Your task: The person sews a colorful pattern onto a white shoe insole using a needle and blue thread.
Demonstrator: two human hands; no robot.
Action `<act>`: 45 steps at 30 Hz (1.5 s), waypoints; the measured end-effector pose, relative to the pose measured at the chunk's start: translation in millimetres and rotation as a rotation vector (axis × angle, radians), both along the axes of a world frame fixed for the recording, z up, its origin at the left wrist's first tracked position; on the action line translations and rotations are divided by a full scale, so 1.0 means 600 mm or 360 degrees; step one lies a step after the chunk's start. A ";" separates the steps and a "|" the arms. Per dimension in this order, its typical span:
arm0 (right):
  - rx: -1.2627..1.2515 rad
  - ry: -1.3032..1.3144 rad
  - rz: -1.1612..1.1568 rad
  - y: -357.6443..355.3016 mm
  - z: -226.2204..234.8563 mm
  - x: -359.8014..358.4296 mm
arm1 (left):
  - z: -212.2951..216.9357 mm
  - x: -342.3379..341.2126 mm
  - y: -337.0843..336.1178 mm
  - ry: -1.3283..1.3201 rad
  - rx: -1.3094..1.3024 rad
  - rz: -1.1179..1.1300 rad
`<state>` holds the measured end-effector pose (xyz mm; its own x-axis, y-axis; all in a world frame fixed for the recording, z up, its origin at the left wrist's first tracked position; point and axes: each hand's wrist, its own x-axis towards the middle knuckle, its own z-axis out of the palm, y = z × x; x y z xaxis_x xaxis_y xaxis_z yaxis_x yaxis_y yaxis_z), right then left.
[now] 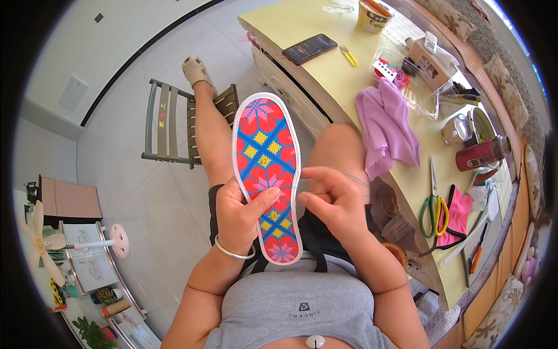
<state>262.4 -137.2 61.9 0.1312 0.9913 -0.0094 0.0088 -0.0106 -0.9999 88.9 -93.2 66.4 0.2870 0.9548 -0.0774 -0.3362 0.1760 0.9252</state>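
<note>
An embroidered insole (270, 148), patterned in red, blue, yellow and pink with a white rim, stands upright over my lap. My left hand (239, 210) is closed on its left side, with the thumb lying across the stitched face and the other fingers hidden behind. My right hand (332, 200) is at the insole's right edge, its fingers curled and its index fingertip against the rim. A fine blue thread (361, 179) runs from the insole's edge into the right hand and loops out beyond it. Whether a needle is there is too small to tell.
The yellow-topped table (325, 75) at my right bears a phone (310, 49), yellow thread snips (349, 55), a purple cloth (388, 128), scissors (433, 203) and a dark red flask (482, 153). A folding chair (168, 122) stands ahead; a white fan (43, 241) is at the left.
</note>
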 end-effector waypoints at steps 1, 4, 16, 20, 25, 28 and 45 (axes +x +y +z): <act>-0.0130 0.0338 0.0097 0.004 -0.004 -0.003 | 0.000 0.000 -0.002 -0.0009 0.0014 -0.0002; -0.0291 0.0376 0.0051 0.006 -0.006 -0.004 | 0.001 0.001 -0.005 0.0039 0.0031 0.0003; 0.0560 -0.0557 -0.0295 0.015 -0.009 -0.016 | -0.003 0.003 0.001 0.0143 -0.0040 -0.0001; 0.0899 -0.0775 -0.0274 0.006 -0.016 -0.029 | -0.006 0.000 0.002 0.0205 -0.0002 0.0012; 0.0999 -0.0924 -0.0227 0.001 -0.028 -0.032 | -0.010 0.003 -0.001 0.0124 -0.0007 0.0006; 0.1016 -0.0923 -0.0233 0.000 -0.031 -0.032 | -0.009 0.006 -0.002 0.0099 -0.0010 0.0018; 0.0952 -0.1038 -0.0307 -0.006 -0.019 -0.018 | -0.016 0.002 -0.014 0.0316 0.0242 0.0116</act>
<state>251.4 -140.7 50.6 0.0941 0.7671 0.6346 0.6274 0.4492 -0.6361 90.4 -101.4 56.9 0.2104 0.9774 0.0206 -0.1518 0.0118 0.9883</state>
